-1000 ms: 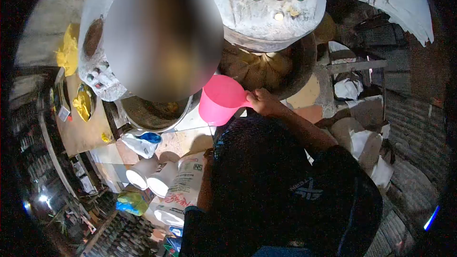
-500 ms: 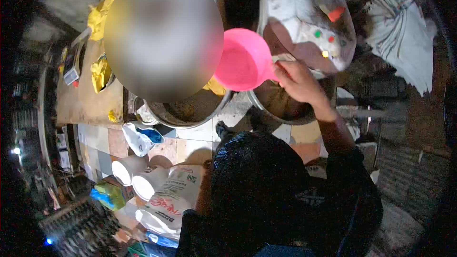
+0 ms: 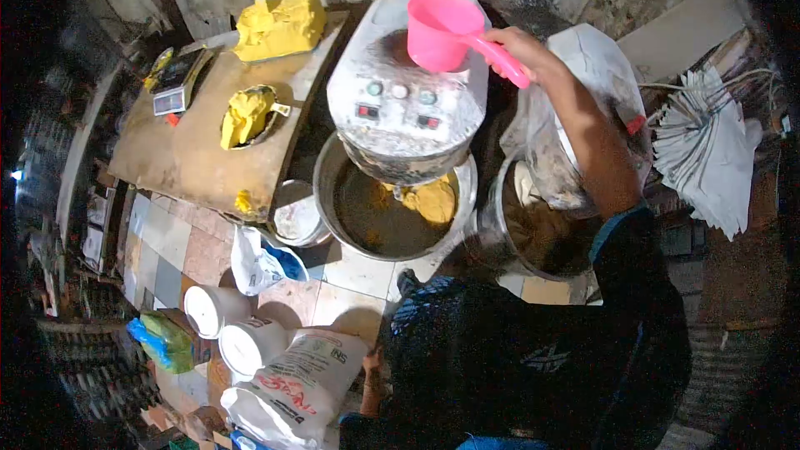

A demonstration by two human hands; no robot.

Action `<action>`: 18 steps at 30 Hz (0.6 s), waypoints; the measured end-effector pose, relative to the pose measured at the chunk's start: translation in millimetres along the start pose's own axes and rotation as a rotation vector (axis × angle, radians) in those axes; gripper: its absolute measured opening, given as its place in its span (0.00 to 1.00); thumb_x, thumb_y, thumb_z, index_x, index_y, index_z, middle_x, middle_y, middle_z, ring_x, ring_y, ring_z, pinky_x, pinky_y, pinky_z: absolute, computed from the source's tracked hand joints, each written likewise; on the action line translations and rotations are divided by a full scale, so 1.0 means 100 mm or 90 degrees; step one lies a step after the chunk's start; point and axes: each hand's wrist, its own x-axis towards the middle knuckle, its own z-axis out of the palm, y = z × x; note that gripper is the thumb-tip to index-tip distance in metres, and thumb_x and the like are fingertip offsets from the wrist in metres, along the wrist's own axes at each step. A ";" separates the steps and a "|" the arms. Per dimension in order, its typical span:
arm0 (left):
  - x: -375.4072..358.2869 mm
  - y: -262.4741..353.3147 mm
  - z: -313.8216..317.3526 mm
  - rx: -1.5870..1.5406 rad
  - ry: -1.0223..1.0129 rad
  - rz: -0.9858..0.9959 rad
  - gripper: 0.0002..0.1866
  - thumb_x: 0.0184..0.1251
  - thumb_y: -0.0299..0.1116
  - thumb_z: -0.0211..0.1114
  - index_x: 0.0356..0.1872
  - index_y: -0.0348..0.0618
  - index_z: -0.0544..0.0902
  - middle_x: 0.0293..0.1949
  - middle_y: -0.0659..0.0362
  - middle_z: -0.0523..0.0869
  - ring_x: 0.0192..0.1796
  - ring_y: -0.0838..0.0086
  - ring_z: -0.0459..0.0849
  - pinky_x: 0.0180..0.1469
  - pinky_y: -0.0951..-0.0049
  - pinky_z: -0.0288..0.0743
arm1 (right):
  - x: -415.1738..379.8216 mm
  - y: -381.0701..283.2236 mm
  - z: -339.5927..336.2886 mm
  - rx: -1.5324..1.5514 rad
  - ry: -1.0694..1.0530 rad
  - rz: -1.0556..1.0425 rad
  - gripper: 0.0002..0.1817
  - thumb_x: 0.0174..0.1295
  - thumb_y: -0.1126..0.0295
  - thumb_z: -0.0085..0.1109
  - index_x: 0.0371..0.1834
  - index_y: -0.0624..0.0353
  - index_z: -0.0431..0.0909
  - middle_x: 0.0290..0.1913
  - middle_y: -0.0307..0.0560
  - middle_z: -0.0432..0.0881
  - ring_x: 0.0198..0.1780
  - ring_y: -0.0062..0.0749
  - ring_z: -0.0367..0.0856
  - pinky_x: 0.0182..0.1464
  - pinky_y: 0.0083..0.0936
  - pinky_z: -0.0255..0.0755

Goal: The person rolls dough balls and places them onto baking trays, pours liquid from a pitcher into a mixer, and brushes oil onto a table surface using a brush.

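Note:
My right hand (image 3: 521, 57) is closed around the handle of a pink plastic dipper (image 3: 442, 29). In this view the dipper overlaps the top of a white, flour-dusted mixer (image 3: 400, 75) with buttons and switches on its front. Under the mixer head sits a metal bowl (image 3: 321, 200) holding a lump of yellow dough (image 3: 431, 202). Low by my body, my left hand (image 3: 373, 360) is beside a white printed sack (image 3: 321, 367); its fingers barely show.
A second bowl (image 3: 510, 237) stands under another machine (image 3: 575, 117) at right. On the wooden table (image 3: 192, 158) at left are a yellow block (image 3: 283, 25), a small bowl (image 3: 265, 129) of yellow stuff and a scale (image 3: 179, 83). White buckets (image 3: 215, 310) stand on the tiled floor.
My right hand has carried the pink dipper from in front of the machines up to the top of the mixer, its handle now angled down. The view has shifted, showing the mixer and table fully.

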 end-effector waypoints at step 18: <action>0.78 -0.15 -0.07 -0.293 -0.108 -0.089 0.19 0.70 0.43 0.46 0.48 0.37 0.75 0.51 0.51 0.75 0.40 0.65 0.77 0.40 0.66 0.72 | 0.26 0.09 -0.28 -0.480 0.189 -0.229 0.17 0.59 0.59 0.55 0.45 0.59 0.78 0.36 0.40 0.81 0.38 0.26 0.77 0.41 0.25 0.72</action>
